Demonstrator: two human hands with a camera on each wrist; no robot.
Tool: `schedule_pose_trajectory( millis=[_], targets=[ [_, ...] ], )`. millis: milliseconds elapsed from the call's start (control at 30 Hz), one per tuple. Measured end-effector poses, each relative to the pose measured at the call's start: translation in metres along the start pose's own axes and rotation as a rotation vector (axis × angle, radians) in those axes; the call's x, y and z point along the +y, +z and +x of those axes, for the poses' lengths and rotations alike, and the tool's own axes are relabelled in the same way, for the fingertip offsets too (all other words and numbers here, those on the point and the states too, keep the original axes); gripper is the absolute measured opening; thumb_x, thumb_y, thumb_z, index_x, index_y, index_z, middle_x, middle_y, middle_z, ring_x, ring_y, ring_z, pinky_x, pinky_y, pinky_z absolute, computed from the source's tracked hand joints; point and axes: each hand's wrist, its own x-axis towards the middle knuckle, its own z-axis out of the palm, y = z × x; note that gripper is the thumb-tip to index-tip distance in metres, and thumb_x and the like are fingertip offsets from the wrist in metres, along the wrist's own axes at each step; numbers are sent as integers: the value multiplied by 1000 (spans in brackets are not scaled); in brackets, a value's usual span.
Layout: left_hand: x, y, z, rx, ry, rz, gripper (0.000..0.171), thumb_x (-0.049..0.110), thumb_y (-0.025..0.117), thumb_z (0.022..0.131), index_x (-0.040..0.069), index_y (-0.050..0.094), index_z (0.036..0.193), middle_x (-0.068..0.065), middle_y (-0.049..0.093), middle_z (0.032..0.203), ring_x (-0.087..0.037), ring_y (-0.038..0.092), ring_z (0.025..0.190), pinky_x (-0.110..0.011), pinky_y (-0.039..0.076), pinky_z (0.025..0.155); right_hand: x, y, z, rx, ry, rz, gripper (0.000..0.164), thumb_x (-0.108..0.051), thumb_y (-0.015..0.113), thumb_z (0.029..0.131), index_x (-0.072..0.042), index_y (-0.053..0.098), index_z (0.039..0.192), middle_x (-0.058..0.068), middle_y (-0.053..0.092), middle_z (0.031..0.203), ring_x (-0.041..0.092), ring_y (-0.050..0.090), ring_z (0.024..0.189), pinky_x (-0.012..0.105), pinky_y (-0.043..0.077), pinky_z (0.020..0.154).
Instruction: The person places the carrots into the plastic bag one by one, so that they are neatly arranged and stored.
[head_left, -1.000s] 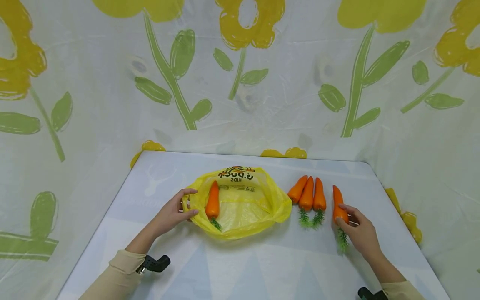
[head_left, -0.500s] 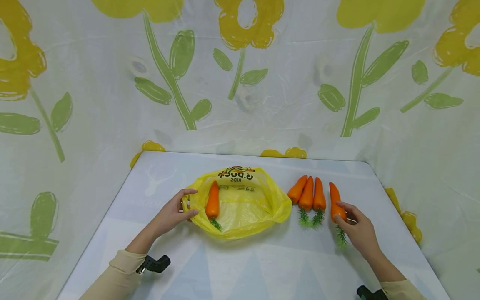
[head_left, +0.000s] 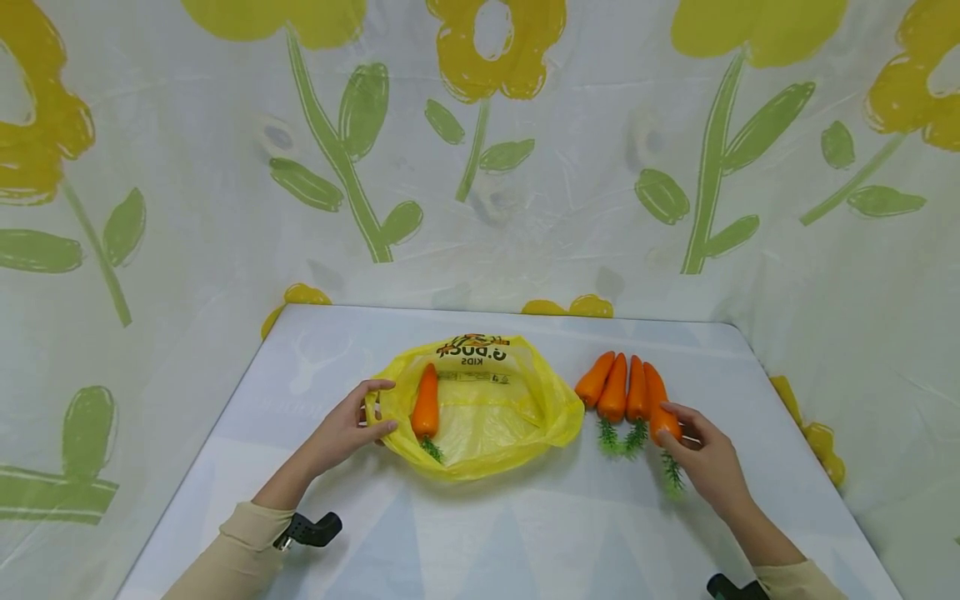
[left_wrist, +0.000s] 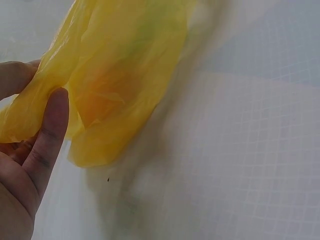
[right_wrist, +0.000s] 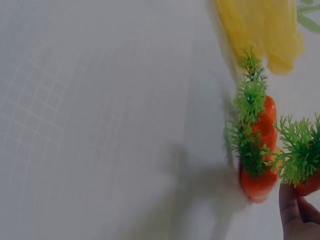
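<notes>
My left hand (head_left: 345, 427) grips the left edge of a yellow plastic bag (head_left: 487, 425), its thumb and fingers on either side of the film in the left wrist view. The bag's mouth faces up, and one carrot (head_left: 426, 404) with a green top lies inside. My right hand (head_left: 705, 458) holds another carrot (head_left: 662, 412) by its thick end, green top (right_wrist: 302, 150) hanging toward the wrist. Left of it, three carrots (head_left: 612, 390) lie side by side with tips pointing away; the held one overlaps the nearest of them in the head view.
The bag and carrots lie on a white table (head_left: 570, 533) with pale blue triangles. Behind the table's far edge hangs a flower-printed curtain (head_left: 570, 225). Black wrist cameras (head_left: 315, 530) are strapped at both sleeves.
My right hand has moved left with its carrot, from apart to right beside the row of three. The left hand and the bag have stayed put.
</notes>
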Motion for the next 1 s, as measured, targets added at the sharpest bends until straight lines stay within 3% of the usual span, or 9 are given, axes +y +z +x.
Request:
schedule_pose_trajectory(
  millis=[600,1000],
  targets=[
    [1,1,-1,5,-3,-3,66,22,76,94,9,40,147,-24,46,137,-27,62,89,-38,61,74,-9,13,1,-39,-28,45,44,-25,66,101,-7,59,140,15,58,135,-9,53,103,7,48,84],
    [-2,2,-1,-1,24,-16,66,21,76,94,8,40,147,-21,52,119,-26,63,84,-41,61,72,-18,21,1,-59,-52,79,44,-23,66,101,-4,58,139,16,56,139,-10,53,105,8,49,85]
  ],
)
